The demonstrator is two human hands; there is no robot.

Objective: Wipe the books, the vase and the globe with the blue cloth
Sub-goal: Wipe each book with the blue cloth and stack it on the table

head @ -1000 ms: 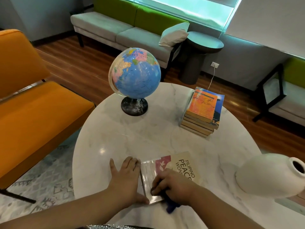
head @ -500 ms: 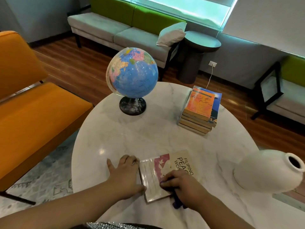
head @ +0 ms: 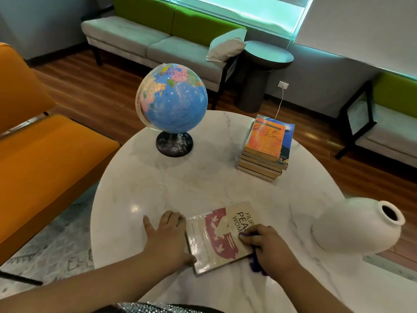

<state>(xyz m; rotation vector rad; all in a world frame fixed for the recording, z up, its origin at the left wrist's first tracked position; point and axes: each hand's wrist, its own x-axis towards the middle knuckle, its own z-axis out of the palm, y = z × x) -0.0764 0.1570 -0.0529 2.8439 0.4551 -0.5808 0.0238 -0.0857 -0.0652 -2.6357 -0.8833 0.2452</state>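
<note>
A beige book with a red dove design (head: 216, 236) lies flat at the near edge of the round marble table (head: 180, 190). My left hand (head: 168, 238) rests flat on the table against the book's left edge, thumb along its near corner. My right hand (head: 268, 247) grips the blue cloth (head: 256, 264) and presses it on the right part of the cover; most of the cloth is hidden under the hand. A blue globe (head: 172, 102) on a black base stands at the far left. A stack of several books (head: 266, 150) sits far right. A white vase (head: 356, 227) lies on its side at the right.
An orange bench (head: 45, 159) stands close to the table's left side. Beyond the table are a grey and green sofa (head: 158, 41) with a cushion, a dark round side table (head: 261, 73), and a chair (head: 383, 123) at the right. A patterned rug (head: 52, 245) covers the floor at the left.
My right hand has slid the cloth to the right across the book's cover, uncovering the red design. My left hand stays against the book's left edge.
</note>
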